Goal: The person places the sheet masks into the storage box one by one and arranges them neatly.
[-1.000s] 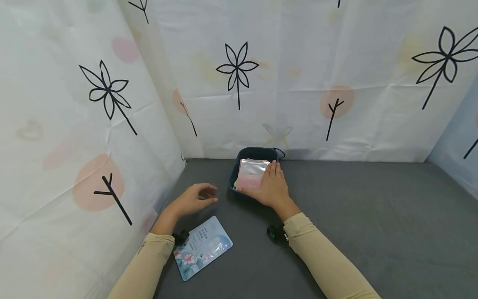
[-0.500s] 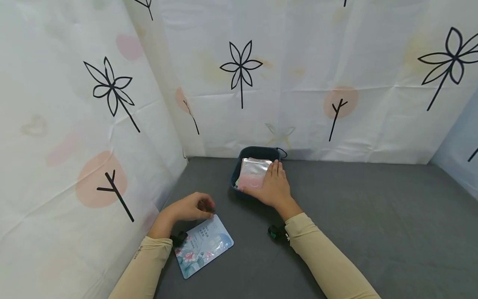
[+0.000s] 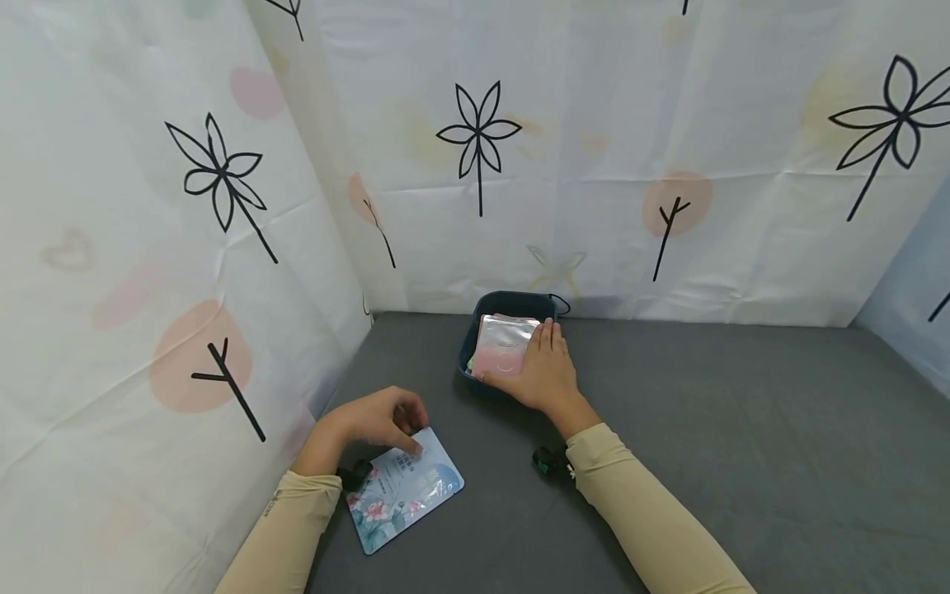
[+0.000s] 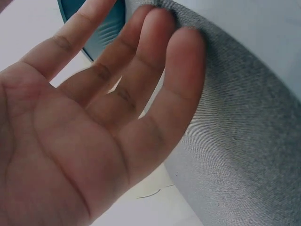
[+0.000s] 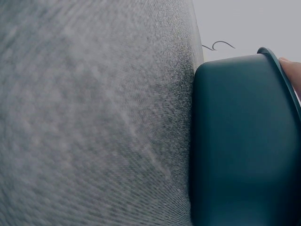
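Note:
A blue sheet mask packet point(image 3: 416, 499) with pink flowers printed on it lies flat on the grey table. Over its top corner is my left hand point(image 3: 380, 417), its thumb reaching across the packet and its fingers loosely bent by the far edge. In the left wrist view, that hand's bent fingertips point(image 4: 186, 52) are close to the grey cloth, nothing in the palm. My right hand point(image 3: 547, 375) rests with straight fingers on a silver-and-pink packet point(image 3: 499, 351) inside a dark teal bin point(image 3: 515, 304). From the right wrist, the bin's outer side shows, a fingertip point(image 5: 294, 73) at its rim.
A patterned white cloth point(image 3: 579, 165) hangs behind the table and along its left side. The bin stands at the back edge of the grey tabletop point(image 3: 705, 429), close to the cloth. A thin dark cord point(image 3: 562, 304) loops beside it.
My left hand has come down and nearer to me, from beyond the blue packet to its top corner, the thumb now over it. The right hand stays on the packet in the bin.

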The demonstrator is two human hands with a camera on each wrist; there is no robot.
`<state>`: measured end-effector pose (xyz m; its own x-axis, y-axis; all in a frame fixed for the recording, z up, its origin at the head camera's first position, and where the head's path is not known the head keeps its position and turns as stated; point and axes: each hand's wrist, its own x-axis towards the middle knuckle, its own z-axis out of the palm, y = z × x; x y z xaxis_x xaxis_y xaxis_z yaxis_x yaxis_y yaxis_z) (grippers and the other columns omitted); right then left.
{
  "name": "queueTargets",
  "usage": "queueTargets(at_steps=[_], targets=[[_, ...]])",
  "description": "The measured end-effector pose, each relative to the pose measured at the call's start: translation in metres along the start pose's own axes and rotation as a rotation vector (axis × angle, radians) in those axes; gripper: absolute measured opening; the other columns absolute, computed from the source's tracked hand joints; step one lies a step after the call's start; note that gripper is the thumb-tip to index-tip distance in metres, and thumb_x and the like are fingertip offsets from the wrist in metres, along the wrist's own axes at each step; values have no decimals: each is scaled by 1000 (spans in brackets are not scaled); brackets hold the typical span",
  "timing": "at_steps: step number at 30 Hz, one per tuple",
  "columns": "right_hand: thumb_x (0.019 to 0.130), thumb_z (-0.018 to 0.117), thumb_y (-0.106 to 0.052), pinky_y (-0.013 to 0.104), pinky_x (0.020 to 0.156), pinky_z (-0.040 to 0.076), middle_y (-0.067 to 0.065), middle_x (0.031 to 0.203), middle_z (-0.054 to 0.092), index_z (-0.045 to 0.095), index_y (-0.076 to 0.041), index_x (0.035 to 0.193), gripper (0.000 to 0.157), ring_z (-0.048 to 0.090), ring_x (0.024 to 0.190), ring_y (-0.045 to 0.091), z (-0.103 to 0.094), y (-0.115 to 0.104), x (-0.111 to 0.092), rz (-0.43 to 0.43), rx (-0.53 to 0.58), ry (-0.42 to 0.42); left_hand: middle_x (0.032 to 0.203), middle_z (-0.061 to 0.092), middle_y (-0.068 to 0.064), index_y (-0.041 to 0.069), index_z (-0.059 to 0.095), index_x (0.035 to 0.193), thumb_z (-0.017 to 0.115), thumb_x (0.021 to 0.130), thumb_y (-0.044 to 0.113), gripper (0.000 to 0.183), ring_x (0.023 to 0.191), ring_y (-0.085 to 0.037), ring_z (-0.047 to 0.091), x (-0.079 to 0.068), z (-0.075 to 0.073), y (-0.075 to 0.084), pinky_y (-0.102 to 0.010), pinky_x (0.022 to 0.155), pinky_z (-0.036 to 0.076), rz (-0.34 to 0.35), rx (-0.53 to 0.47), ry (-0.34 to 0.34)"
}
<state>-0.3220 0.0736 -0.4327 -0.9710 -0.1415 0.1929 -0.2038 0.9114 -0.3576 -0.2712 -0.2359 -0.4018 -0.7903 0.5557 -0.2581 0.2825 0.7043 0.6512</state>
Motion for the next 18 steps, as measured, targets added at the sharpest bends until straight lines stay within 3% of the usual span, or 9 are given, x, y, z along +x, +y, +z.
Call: queueTargets(at_steps=[11,18], targets=[[79,63,-90,56,133,20,33,174,11,15,13,164,142,11,165,45,3,1,0,7,8,1,99,67,-12,5,74,106,92,76,0,36,86,-20,58,-2,4,3,-31,73,53,-6,-54,-45],[79,62,-90,56,133,20,34,174,11,16,14,164,142,12,165,46,1,1,0,2,6,3,95,65,-10,6,73,101,90,74,-6,34,82,-19,55,0,4,1,-29,68,50,27,-23,-45]])
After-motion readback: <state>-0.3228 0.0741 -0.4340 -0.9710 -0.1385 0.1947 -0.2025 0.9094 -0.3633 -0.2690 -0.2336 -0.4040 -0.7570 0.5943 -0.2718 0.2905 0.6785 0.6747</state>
